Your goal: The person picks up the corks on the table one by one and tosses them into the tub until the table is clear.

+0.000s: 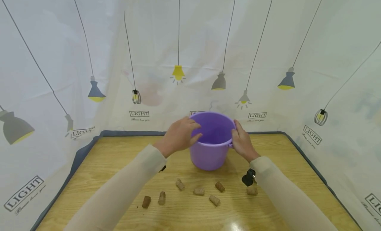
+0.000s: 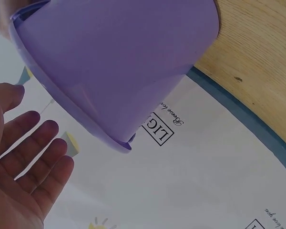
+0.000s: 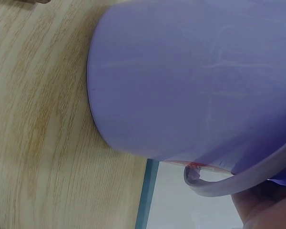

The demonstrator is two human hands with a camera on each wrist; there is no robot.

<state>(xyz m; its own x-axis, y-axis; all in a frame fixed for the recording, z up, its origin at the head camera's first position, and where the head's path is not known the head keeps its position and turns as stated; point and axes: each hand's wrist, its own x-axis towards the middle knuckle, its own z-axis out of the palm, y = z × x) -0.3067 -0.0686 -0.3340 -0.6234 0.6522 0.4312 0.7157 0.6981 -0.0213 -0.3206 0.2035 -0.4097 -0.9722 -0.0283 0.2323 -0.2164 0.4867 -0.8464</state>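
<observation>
A purple bucket [image 1: 208,157] stands toward the back of the wooden table, its mouth tipped toward me. At its right rim my right hand [image 1: 243,143] grips the edge, thumb on the near side. In the right wrist view the bucket's handle [image 3: 229,187] curves past that hand, which is partly cut off by the frame. My left hand [image 1: 180,135] is held at the left rim with its fingers spread. The left wrist view has its fingers [image 2: 52,176] apart from the bucket wall, with nothing in them.
Several corks lie scattered on the near part of the table [image 1: 113,164], among them a pale cork [image 1: 199,191], a dark cork [image 1: 146,202] and one by my right sleeve [image 1: 252,191]. A white cloth [image 1: 160,42] printed with lamps surrounds the table's back and sides.
</observation>
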